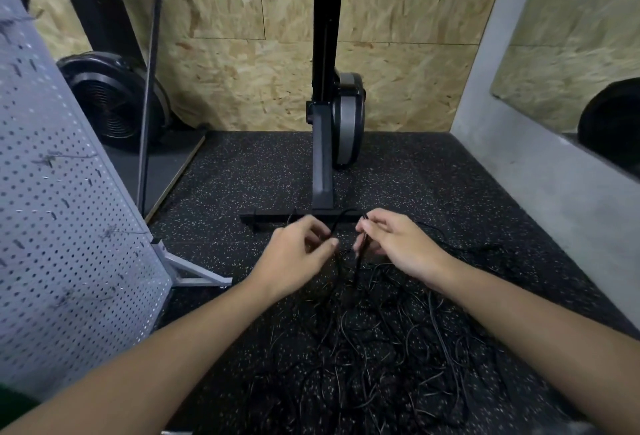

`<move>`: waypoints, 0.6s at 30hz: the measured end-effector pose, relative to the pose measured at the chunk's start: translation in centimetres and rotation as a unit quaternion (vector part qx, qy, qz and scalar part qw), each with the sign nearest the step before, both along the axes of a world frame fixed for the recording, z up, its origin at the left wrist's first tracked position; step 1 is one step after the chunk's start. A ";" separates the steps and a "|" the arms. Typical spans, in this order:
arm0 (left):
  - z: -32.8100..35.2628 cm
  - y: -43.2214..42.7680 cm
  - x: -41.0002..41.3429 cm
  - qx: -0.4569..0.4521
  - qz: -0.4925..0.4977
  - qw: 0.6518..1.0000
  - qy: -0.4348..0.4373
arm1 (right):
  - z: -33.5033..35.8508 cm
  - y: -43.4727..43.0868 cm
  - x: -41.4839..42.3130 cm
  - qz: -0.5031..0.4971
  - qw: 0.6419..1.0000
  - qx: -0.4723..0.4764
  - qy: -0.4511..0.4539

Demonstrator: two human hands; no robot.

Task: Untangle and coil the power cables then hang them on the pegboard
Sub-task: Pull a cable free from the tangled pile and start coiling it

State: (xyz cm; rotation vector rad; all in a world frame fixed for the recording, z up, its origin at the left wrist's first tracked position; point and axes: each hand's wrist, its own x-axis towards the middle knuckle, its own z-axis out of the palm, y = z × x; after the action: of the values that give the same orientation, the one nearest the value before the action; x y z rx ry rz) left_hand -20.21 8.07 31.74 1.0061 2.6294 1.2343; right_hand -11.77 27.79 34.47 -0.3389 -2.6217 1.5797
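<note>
- Hands work just apart in the head view: left hand [298, 252] and right hand [398, 247] each pinch strands lifted from the power cables [363, 358], probably to tease one free.
- Tangle sprawls on the floor beneath them; the pegboard [62, 209] stands at left.

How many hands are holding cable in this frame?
2. The left hand, left of centre, and the right hand, just beside it, each pinch a strand lifted from the tangled cables below.
</note>
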 end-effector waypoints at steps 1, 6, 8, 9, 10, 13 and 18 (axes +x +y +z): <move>0.0 -0.2 -0.1 0.015 0.021 1.000 -0.018 | 0.4 0.1 0.1 0.010 1.000 0.017 0.006; -0.4 -0.9 0.2 0.020 -0.004 1.000 -0.017 | 1.5 -0.4 0.4 0.051 0.996 -0.077 0.018; -0.2 -1.1 0.2 0.014 -0.017 1.000 -0.002 | 1.4 -0.4 0.4 0.055 0.992 -0.109 0.027; 0.0 -1.2 0.2 0.015 -0.023 1.000 -0.001 | 1.3 -0.3 0.4 0.045 0.991 -0.118 0.034; 0.2 -1.3 0.2 0.022 -0.024 0.999 -0.004 | 1.2 -0.2 0.4 0.032 0.991 -0.124 0.041; 0.4 -1.4 -0.2 0.089 0.000 0.994 -0.067 | 1.1 0.6 0.9 0.029 0.995 -0.088 0.028; 1.2 -1.3 0.0 0.198 0.016 0.959 -0.203 | 0.0 1.4 1.2 0.072 0.997 0.019 -0.012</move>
State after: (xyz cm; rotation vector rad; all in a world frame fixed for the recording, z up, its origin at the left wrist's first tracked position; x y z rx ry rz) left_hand -20.18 6.72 32.93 0.6511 2.1407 1.7988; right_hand -10.58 29.24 34.47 -0.1710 -2.7462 1.5724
